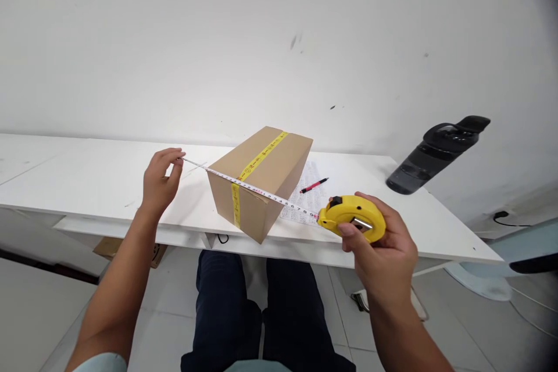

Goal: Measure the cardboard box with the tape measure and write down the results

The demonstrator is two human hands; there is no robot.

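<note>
At the bottom, the dark trousers [222, 314] of the person are seen below the table edge. The right hand [386, 253] is closed around the yellow case of a tape measure [364, 212], with its thumb pressed on the front face. This case is in the air over the near part of the table, to the right of the box. The left hand [162, 177] is partly curled, and its thumb and fingertips pinch the end of the blade, to the left of the box and apart from it. The blade [283, 202] is stretched straight between both hands, along the near top edge of the cardboard box [274, 171]. The box sits on the white table [87, 168], and a yellow strip [261, 157] goes over its top and down its near side. Just beside the box, on the right, a printed paper [311, 170] lies with a red and black pen [314, 185] on it. Farther right there is a dark bottle [436, 157], which looks slanted. Behind everything is the white wall [218, 40], with some dark marks.
</note>
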